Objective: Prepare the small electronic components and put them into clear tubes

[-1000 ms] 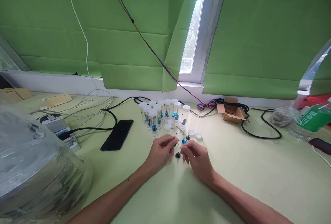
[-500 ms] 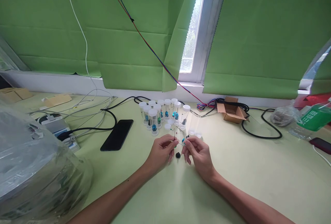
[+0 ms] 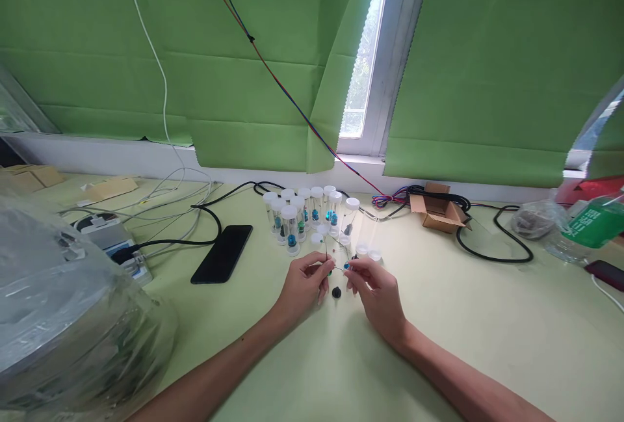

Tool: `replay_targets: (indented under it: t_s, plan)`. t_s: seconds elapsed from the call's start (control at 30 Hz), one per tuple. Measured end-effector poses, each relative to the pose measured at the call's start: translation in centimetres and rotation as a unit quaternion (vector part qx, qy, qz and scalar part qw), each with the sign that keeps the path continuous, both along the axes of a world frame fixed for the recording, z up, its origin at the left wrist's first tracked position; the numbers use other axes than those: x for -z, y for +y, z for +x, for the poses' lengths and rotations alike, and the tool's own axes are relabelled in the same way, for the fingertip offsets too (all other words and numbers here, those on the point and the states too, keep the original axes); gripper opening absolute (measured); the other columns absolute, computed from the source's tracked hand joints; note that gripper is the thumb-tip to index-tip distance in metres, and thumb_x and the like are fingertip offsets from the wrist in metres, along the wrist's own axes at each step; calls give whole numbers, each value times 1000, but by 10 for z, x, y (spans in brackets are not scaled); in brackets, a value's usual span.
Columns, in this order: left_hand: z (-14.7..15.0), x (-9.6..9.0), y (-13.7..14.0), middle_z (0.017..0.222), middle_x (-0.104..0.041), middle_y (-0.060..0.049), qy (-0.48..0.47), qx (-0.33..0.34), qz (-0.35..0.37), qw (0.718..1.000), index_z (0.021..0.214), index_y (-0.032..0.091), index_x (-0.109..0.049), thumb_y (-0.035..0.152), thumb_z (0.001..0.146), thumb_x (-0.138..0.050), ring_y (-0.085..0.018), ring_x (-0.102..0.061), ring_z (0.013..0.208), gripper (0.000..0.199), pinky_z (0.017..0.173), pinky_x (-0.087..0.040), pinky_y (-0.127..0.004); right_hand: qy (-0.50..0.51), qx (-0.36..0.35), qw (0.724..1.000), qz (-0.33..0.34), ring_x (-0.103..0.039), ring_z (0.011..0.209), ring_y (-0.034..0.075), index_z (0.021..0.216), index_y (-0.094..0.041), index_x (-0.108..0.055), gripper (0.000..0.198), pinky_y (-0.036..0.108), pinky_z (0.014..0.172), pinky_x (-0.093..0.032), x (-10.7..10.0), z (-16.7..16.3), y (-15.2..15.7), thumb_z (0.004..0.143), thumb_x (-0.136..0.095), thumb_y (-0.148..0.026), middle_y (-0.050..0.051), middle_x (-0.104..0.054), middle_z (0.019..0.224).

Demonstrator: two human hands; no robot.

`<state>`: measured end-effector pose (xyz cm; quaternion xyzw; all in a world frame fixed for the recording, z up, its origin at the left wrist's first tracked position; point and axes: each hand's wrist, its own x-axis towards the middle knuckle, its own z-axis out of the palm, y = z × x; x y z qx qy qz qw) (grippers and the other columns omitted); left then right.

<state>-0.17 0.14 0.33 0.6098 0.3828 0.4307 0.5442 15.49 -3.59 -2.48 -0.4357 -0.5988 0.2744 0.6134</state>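
Observation:
My left hand [image 3: 307, 279] is closed in a pinch on a thin bent wire [image 3: 326, 248], one length of which stands up above the fingertips. A small green bit shows just under those fingers. Close on the right, my right hand [image 3: 377, 289] is also pinched, its fingertips at the wire's other end and against a small blue piece [image 3: 346, 266]. Whether the blue piece is held or lies behind the fingers, I cannot tell. On the table between the hands sits a small round black part [image 3: 336, 292]. Clear tubes with white caps [image 3: 289, 230], holding blue or green pieces, stand behind.
Loose white caps [image 3: 374, 255] lie beyond my right hand. A black phone [image 3: 221, 254] lies left, near a power strip [image 3: 139, 269] and cables. A plastic-wrapped roll [image 3: 82, 318] fills the near left. At right are an open cardboard box [image 3: 441, 217] and a bottle [image 3: 585, 230].
My right hand has shifted slightly, its fingers now straighter, and the blue piece shows at its fingertips. The upright wire at my left hand has tilted a little left.

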Motion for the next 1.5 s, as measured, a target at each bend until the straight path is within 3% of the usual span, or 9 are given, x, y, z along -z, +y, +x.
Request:
replay_targets:
  t_s: [0.23, 0.4, 0.63, 0.9, 1.13, 1.5]
  plan:
    - [2, 2, 0, 45, -50, 4, -10, -5, -13, 1000, 74, 17, -62, 48, 80, -63, -8, -41, 34, 32, 37, -31, -20, 17, -12, 1000, -9, -55, 49, 12, 85, -18, -62, 14, 26, 47, -48, 0, 0, 0, 89, -59, -31, -2, -56, 60]
    - [1, 2, -1, 45, -51, 4, -15, -7, -12, 1000, 74, 16, -62, 46, 79, -64, -7, -40, 34, 31, 38, -31, -21, -33, 5, 999, -8, -52, 47, 10, 77, -18, -60, 25, 24, 45, -43, -3, 0, -2, 92, -54, -36, -1, -55, 60]
    - [-1, 0, -2, 56, -52, 3, -17, -13, 52, 998, 74, 16, -63, 37, 82, -63, -6, -43, 40, 23, 43, -35, -21, -44, -12, 999, -24, -49, 41, 9, 75, -19, -56, 30, 22, 41, -41, -3, -1, -4, 95, -48, -40, -2, -56, 57]
    - [-1, 5, -1, 76, -52, -1, -22, -4, 104, 994, 73, 16, -64, 35, 83, -62, -7, -49, 47, 22, 41, -38, -21, 38, -51, 996, -61, -48, 36, 8, 85, -18, -57, 26, 21, 35, -38, 0, -2, -3, 92, -53, -42, -3, -55, 55]
    - [0, 3, -3, 72, -52, 1, -13, -13, 105, 994, 70, 16, -62, 34, 85, -59, -5, -45, 45, 24, 43, -36, -21, 74, -66, 993, -60, -49, 39, 8, 89, -17, -57, 23, 21, 36, -38, 1, -3, -2, 92, -54, -40, -2, -57, 58]
    - [-1, 7, 5, 48, -50, 5, -1, -28, 45, 999, 79, 17, -63, 40, 85, -59, -7, -41, 38, 25, 45, -34, -22, 8, -43, 999, -8, -59, 63, 14, 104, -20, -65, 18, 25, 49, -50, -5, -2, -3, 89, -58, -28, 5, -66, 84]
